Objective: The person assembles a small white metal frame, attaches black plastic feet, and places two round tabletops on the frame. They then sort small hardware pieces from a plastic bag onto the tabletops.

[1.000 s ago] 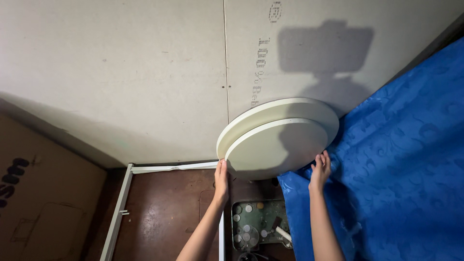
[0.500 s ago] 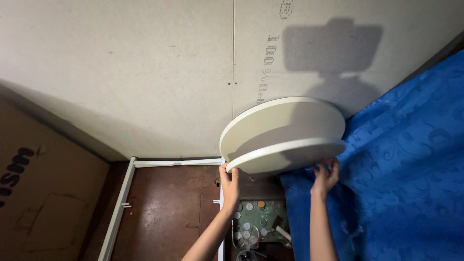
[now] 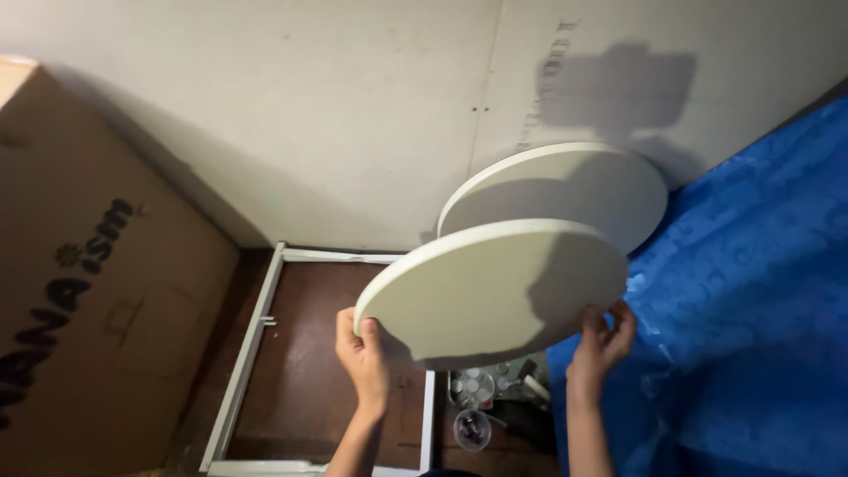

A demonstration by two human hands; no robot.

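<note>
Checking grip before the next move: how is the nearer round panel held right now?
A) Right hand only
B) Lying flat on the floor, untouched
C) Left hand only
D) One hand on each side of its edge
D: the left hand grips the near panel at its left edge and the right hand holds its lower right edge, keeping it raised in front of the second panel by the wall.

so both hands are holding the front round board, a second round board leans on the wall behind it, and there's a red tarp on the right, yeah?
Not quite: the tarp on the right is blue, not red, as the head view shows. The rest holds: the left hand and right hand grip the front round board, and a second round board leans against the wall behind it.
</note>
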